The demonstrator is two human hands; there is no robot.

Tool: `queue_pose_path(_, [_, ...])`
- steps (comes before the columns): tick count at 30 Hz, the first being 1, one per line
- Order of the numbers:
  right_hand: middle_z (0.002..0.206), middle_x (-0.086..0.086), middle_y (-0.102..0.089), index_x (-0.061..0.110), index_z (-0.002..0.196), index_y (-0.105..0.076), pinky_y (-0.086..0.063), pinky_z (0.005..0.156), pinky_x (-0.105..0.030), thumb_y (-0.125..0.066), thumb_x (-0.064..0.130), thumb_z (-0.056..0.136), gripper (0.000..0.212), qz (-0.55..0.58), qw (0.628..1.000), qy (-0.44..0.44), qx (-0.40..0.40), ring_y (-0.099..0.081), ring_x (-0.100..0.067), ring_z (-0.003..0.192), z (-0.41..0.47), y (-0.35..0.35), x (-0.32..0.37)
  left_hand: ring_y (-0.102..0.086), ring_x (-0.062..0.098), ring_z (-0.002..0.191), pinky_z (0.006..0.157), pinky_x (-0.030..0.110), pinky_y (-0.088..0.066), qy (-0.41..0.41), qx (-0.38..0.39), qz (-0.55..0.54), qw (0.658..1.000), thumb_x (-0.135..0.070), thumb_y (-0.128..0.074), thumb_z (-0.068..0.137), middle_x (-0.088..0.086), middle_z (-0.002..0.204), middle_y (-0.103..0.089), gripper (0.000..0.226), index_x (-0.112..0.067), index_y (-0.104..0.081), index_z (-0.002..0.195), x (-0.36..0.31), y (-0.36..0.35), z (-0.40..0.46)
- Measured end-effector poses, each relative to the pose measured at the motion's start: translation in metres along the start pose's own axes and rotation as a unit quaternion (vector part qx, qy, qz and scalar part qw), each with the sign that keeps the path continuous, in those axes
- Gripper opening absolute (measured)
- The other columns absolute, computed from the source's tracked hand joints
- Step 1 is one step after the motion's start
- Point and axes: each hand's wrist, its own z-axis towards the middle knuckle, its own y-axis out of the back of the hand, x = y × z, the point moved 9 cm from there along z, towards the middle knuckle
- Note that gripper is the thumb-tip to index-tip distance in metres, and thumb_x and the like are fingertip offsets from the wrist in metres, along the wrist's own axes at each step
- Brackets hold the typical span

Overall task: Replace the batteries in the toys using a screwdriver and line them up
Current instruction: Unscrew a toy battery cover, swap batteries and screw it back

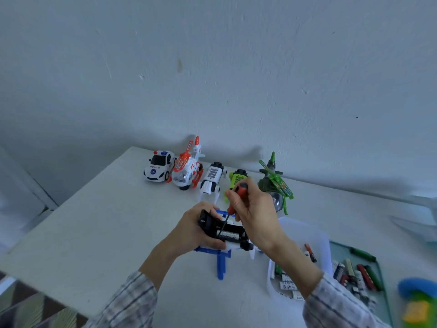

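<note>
My left hand [196, 229] grips a blue and white toy helicopter [221, 253] turned upside down, its black battery bay open with a battery [228, 235] showing inside. My right hand [254, 210] holds a red-handled screwdriver [233, 200], its dark tip down in the bay beside the battery. Along the wall stand a white police car [159, 169], an orange and white helicopter [186, 169], a white robot dog [211, 178], a green robot dog [237, 177] partly behind my right hand, and a green helicopter [275, 183].
A white tub [318, 237] of batteries sits right of my hands. Further right a green-rimmed tray [380, 268] holds more batteries and tools. A blue and green object [416, 297] lies at the lower right. The table's left edge [78, 197] drops off.
</note>
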Motion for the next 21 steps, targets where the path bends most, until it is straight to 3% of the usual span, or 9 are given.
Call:
queue_pose_path(6, [0.07, -0.011, -0.06, 0.007, 0.094, -0.05, -0.049, 0.059, -0.043, -0.052, 0.035, 0.093, 0.028, -0.022, 0.999, 0.026, -0.003, -0.056, -0.027, 0.06, 0.003, -0.007, 0.008, -0.064, 0.012, 0.097, 0.082, 0.03, -0.056, -0.007, 0.011, 0.01, 1.0, -0.014, -0.096, 0.044, -0.002, 0.108, -0.06, 0.056, -0.036, -0.061, 0.082, 0.0, 0.001, 0.005])
queue_pose_path(9, [0.066, -0.003, -0.055, 0.009, 0.092, -0.049, -0.045, 0.053, -0.027, -0.055, 0.031, 0.093, 0.023, -0.039, 0.998, 0.041, 0.006, -0.052, -0.017, 0.056, 0.005, -0.012, 0.011, -0.064, 0.01, 0.092, 0.078, 0.027, -0.056, -0.004, 0.016, 0.02, 1.0, -0.013, -0.096, 0.046, -0.003, 0.102, -0.06, 0.058, -0.042, -0.057, 0.079, 0.0, 0.0, 0.007])
queue_pose_path(12, [0.063, 0.001, -0.053, 0.016, 0.088, -0.045, -0.036, 0.052, -0.014, -0.056, 0.028, 0.094, 0.018, -0.04, 0.998, 0.05, 0.028, -0.047, -0.01, 0.055, 0.007, -0.02, 0.014, -0.064, 0.007, 0.088, 0.073, 0.02, -0.054, 0.001, 0.032, 0.029, 0.999, -0.015, -0.095, 0.047, -0.002, 0.099, -0.061, 0.056, -0.033, -0.058, 0.085, 0.003, -0.003, 0.007])
queue_pose_path(15, [0.063, 0.007, -0.048, 0.017, 0.088, -0.044, -0.035, 0.053, -0.012, -0.057, 0.028, 0.094, 0.018, -0.063, 0.991, 0.07, 0.09, -0.045, -0.007, 0.055, 0.013, -0.035, 0.024, -0.066, 0.007, 0.089, 0.077, 0.022, -0.055, 0.021, 0.053, 0.043, 0.997, -0.022, -0.095, 0.049, -0.003, 0.096, -0.067, 0.059, -0.023, -0.06, 0.097, 0.008, -0.005, 0.009])
queue_pose_path(18, [0.068, 0.011, -0.044, 0.02, 0.09, -0.04, -0.034, 0.055, -0.014, -0.055, 0.032, 0.095, 0.019, -0.117, 0.974, 0.089, 0.173, -0.042, -0.005, 0.057, 0.018, -0.056, 0.036, -0.066, 0.0, 0.087, 0.072, 0.012, -0.051, 0.038, 0.065, 0.021, 0.997, -0.015, -0.093, 0.053, -0.01, 0.088, -0.069, 0.059, -0.031, -0.055, 0.096, 0.008, -0.005, 0.01])
queue_pose_path(21, [0.065, 0.011, -0.044, 0.019, 0.088, -0.04, -0.033, 0.052, -0.016, -0.053, 0.033, 0.096, 0.021, -0.124, 0.965, 0.094, 0.21, -0.042, -0.004, 0.053, 0.023, -0.066, 0.044, -0.065, -0.004, 0.089, 0.073, 0.011, -0.05, 0.04, 0.066, -0.004, 0.997, -0.008, -0.091, 0.056, -0.015, 0.086, -0.069, 0.061, -0.033, -0.053, 0.096, 0.009, -0.003, 0.008])
